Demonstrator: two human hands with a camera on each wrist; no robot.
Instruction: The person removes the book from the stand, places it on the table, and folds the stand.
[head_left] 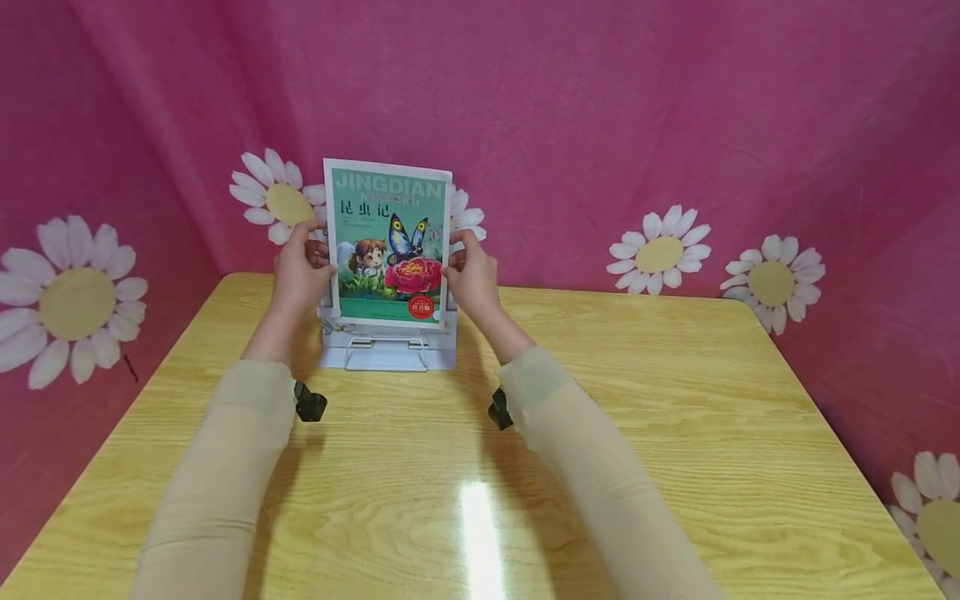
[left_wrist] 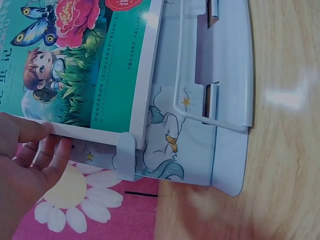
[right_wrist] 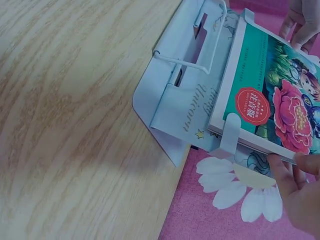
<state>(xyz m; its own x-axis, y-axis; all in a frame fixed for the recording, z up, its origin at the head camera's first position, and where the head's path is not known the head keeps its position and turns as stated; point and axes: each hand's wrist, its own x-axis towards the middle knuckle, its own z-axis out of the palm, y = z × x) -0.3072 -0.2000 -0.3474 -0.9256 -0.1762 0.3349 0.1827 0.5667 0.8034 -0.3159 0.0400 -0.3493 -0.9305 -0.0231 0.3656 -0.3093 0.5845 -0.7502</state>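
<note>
A green-covered children's book (head_left: 386,242) with a butterfly, a red flower and a child on its front stands upright at the back left of the table. It leans on a white book stand (head_left: 386,357) printed with a unicorn. My left hand (head_left: 298,271) holds the book's left edge, thumb in front and fingers behind. On the opposite edge, my right hand (head_left: 474,271) grips it the same way. White hooks (right_wrist: 229,136) of the stand overlap the book's lower corners in both wrist views. The stand's back is mostly hidden behind the book.
A wire loop (head_left: 386,367) sits at the stand's foot. The wood-grain table (head_left: 637,433) extends in front and to the right. Behind it hangs a pink cloth (head_left: 540,125) with white daisies. Small black devices (head_left: 310,402) are strapped at both wrists.
</note>
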